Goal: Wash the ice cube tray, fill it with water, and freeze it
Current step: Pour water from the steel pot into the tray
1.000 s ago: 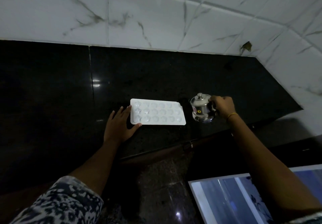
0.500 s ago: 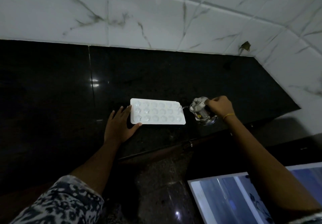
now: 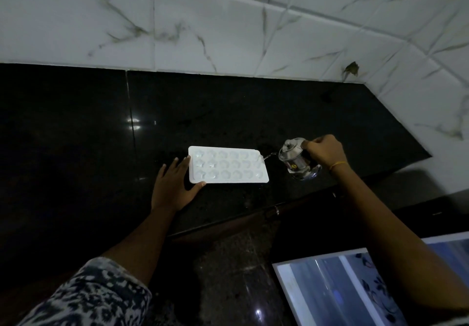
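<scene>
A white ice cube tray with several moulded cells lies flat on the black granite counter. My left hand rests open and flat on the counter, with fingertips and thumb against the tray's left end. My right hand grips the handle of a small lidded steel jug. The jug is lifted and tilted left, and a thin stream of water runs from its spout onto the tray's right end.
A white marble-patterned tiled wall backs the counter and turns a corner at the right. The counter's front edge runs just below the tray. A white-framed panel with a floral print sits at the lower right. Dark speckled floor lies below.
My right hand has lifted the steel jug off the counter and tipped it leftward, so water now pours onto the tray's right end. My left hand and the tray have stayed put.
</scene>
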`<action>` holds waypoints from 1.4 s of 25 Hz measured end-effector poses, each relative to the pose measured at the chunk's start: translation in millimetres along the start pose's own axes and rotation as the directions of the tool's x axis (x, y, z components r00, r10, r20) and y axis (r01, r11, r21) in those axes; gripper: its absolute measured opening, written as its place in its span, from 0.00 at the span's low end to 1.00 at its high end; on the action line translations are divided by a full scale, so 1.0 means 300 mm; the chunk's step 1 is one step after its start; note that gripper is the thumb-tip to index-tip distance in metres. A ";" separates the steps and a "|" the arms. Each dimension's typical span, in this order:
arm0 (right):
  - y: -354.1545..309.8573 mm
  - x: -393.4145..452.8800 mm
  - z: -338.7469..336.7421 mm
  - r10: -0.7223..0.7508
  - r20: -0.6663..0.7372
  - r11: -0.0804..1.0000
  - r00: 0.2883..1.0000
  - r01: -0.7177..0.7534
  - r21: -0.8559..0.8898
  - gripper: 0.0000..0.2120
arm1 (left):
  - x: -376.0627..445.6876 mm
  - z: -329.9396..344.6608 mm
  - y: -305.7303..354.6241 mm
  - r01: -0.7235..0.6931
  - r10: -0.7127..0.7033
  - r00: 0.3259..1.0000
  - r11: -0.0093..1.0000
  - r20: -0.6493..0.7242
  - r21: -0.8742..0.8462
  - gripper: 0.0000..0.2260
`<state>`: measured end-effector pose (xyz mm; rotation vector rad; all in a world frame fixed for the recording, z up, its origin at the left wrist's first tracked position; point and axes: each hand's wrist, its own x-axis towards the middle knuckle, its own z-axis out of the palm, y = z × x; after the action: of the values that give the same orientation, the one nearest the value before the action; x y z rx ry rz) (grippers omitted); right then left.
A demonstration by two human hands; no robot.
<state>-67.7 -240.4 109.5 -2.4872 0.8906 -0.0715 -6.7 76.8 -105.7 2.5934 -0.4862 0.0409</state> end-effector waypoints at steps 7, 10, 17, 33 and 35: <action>-0.003 -0.005 -0.010 0.009 0.005 1.000 1.000 -0.009 0.000 0.16 | -0.002 -0.005 0.002 0.003 -0.003 1.000 1.000 -0.003 -0.005 0.41; 0.000 -0.004 -0.008 0.014 -0.016 1.000 1.000 -0.014 0.020 0.17 | -0.002 -0.004 0.002 0.002 -0.002 1.000 1.000 -0.010 -0.010 0.39; 0.016 -0.019 0.014 0.110 -0.036 0.983 0.993 -0.103 0.151 0.13 | -0.002 -0.003 0.000 -0.001 0.001 1.000 1.000 0.003 -0.006 0.39; 0.048 -0.070 0.070 0.095 0.023 0.992 0.995 -0.096 0.085 0.15 | -0.001 -0.003 0.005 0.017 -0.017 1.000 1.000 -0.013 -0.015 0.37; 0.044 -0.073 0.077 0.058 0.031 0.998 0.998 -0.058 -0.002 0.14 | -0.001 -0.002 0.005 0.017 -0.017 1.000 1.000 -0.008 -0.013 0.37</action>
<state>-87.7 -226.0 85.4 -2.4547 0.9497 -0.0128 -7.5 76.0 -104.5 2.5832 -0.4598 0.0416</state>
